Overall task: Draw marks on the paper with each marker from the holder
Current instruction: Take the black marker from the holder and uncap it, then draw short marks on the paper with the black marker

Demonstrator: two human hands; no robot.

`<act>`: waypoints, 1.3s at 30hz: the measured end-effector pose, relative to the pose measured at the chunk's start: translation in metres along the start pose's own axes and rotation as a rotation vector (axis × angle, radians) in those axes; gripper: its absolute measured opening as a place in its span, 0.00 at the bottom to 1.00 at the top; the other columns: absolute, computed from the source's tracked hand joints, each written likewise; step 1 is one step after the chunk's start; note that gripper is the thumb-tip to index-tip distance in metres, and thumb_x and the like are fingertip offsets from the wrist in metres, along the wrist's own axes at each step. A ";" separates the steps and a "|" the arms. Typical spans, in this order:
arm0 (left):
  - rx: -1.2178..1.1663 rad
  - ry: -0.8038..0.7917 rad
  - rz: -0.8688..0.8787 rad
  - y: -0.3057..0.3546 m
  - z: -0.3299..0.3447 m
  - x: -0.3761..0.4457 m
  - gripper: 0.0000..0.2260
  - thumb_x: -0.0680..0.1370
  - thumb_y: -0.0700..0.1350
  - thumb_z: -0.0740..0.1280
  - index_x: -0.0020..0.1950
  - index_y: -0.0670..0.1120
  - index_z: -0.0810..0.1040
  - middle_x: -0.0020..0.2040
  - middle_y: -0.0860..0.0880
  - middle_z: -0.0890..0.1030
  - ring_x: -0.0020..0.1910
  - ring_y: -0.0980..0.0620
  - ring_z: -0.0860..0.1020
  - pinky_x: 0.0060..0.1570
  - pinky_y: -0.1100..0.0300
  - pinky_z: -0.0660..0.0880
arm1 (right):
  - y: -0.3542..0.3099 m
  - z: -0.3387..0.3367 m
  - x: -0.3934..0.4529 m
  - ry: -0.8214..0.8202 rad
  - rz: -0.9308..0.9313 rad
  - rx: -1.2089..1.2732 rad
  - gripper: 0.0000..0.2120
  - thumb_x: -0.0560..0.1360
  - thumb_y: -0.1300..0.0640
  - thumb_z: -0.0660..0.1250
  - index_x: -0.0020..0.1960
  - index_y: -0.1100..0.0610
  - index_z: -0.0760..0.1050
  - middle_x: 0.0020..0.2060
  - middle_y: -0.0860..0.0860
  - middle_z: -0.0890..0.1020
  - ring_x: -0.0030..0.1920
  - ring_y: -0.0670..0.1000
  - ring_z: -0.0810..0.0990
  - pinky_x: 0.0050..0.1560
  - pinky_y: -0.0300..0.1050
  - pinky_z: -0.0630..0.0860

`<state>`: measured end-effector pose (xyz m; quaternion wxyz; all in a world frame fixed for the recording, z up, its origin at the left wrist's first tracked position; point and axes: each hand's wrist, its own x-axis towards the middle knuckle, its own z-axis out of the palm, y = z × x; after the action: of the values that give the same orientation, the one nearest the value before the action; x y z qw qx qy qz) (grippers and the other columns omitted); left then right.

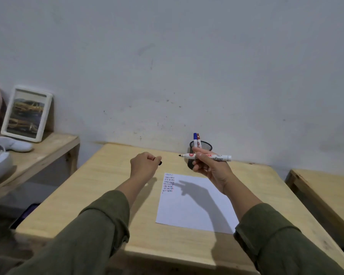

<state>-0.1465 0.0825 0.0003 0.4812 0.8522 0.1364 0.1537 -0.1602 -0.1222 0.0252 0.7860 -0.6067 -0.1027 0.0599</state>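
Your right hand [209, 165] held a white-barrelled whiteboard marker [206, 156] level above the light wooden table [99, 195], bare black tip pointing left, fingers wrapped around the barrel. Your left hand [144, 165] was curled into a fist around a small black cap [160, 162], raised well clear of the table. The white sheet of paper [195, 207] lay flat below your right hand, short black, blue and red strokes crowded in its far-left corner. The black mesh holder [201, 148] stood behind your fingers, 2 capped markers upright inside: blue [195, 138] and red [198, 138].
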 end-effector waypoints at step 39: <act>0.405 -0.147 0.194 -0.099 0.023 -0.033 0.29 0.66 0.64 0.68 0.63 0.51 0.71 0.64 0.54 0.74 0.69 0.53 0.66 0.67 0.53 0.56 | 0.092 0.034 -0.014 0.190 0.185 -0.180 0.03 0.71 0.67 0.68 0.45 0.65 0.77 0.27 0.55 0.76 0.25 0.47 0.73 0.30 0.37 0.75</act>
<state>-0.1757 0.1015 -0.1009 0.2921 0.9493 0.0466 0.1060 -0.1794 -0.0692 -0.0568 0.7256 -0.6846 0.0235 0.0652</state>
